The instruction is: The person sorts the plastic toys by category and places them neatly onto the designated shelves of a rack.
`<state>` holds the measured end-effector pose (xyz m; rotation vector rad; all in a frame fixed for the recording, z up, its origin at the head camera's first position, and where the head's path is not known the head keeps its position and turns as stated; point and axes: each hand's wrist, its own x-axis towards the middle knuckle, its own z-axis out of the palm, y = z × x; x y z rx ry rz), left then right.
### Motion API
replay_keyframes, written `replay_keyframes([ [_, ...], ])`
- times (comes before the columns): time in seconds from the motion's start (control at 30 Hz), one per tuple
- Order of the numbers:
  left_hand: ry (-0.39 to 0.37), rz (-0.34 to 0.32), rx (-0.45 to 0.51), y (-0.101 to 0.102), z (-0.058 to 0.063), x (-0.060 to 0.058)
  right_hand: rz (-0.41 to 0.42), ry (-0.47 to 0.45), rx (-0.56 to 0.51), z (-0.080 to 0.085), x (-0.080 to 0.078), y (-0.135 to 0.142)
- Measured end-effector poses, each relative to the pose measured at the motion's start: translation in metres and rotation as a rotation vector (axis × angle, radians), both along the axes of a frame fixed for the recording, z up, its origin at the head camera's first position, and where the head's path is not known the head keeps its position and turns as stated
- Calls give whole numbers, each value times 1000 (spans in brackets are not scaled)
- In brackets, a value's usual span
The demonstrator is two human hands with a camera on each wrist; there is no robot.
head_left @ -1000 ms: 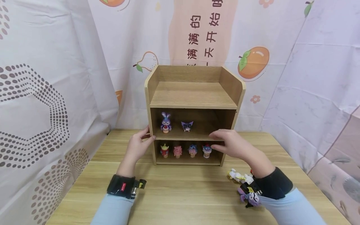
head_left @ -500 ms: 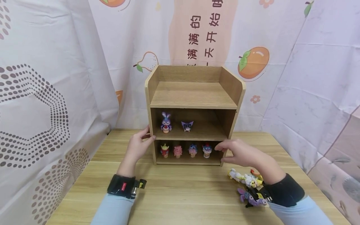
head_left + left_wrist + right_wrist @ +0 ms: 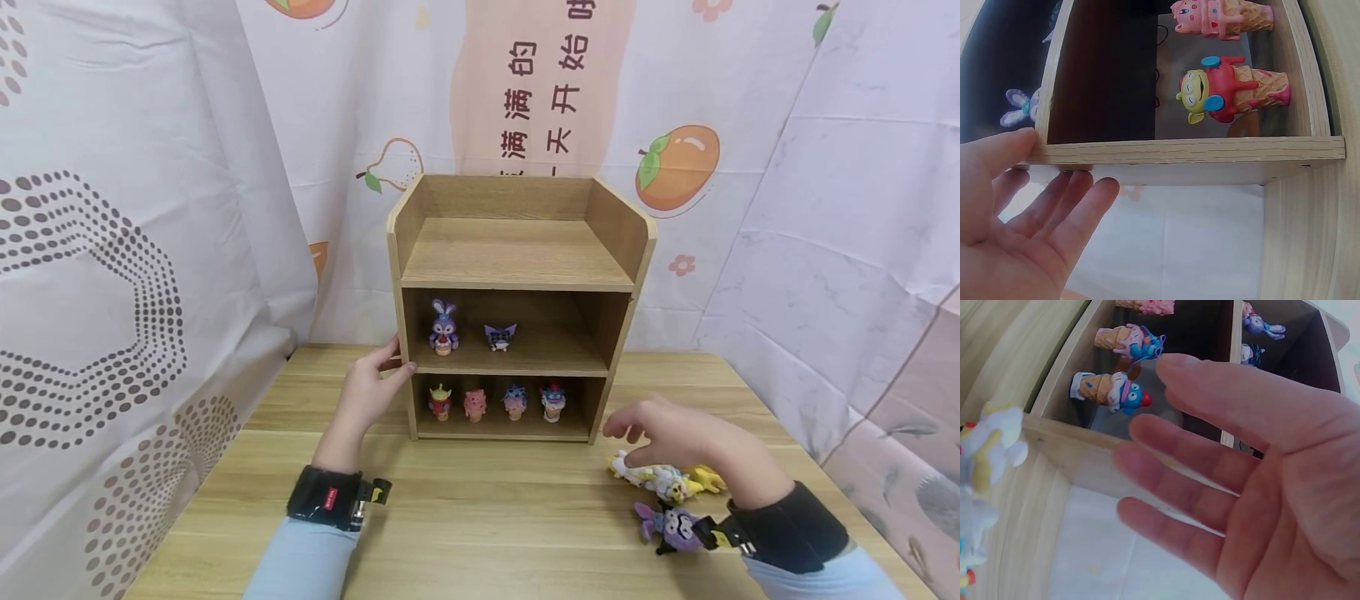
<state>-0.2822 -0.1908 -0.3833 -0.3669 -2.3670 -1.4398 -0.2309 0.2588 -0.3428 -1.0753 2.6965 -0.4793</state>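
Note:
My left hand (image 3: 369, 392) is at the left side of a wooden shelf unit (image 3: 517, 250). In the left wrist view its thumb rests on the front edge while the fingers touch the outer wall. My right hand (image 3: 678, 433) hovers above loose toy figures at the table's right, fingers slightly bent around nothing. Below it are a white-and-yellow figure (image 3: 671, 483), a yellow one (image 3: 703, 478) and a purple one (image 3: 675, 527). A purple rabbit figure (image 3: 443, 329) and a dark purple-eared figure (image 3: 499, 337) stand on the middle shelf.
Along the bottom shelf stand a green-headed alien figure (image 3: 439, 403), a pink figure (image 3: 474, 405), a blue-and-pink figure (image 3: 514, 402) and a blue figure with a red top (image 3: 552, 403). A patterned curtain (image 3: 337, 92) hangs behind the wooden table (image 3: 480, 508).
My right hand has drawn away from the shelf front, moving right and down to above the loose figures. My left hand and the shelf figures have stayed put.

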Motion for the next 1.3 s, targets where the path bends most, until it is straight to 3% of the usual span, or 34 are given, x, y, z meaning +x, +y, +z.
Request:
replay_keyframes([
  [0.3, -5, 12, -7, 1, 0, 0, -10, -123, 39, -9, 10, 16],
  [0.57, -17, 14, -5, 1, -1, 0, -182, -197, 90, -24, 18, 22],
  [0.7, -15, 16, 0, 1, -1, -1, -213, -217, 89, -28, 20, 23],
  [0.97, 3, 14, -11, 1, -1, -1, -182, -257, 84, -35, 26, 28],
  [1.13, 3, 14, -6, 1, -1, -1, -119, -310, 71, -40, 28, 29],
  [1.3, -3, 13, -2, 1, -1, -1, -130, -279, 93, -47, 32, 30],
])
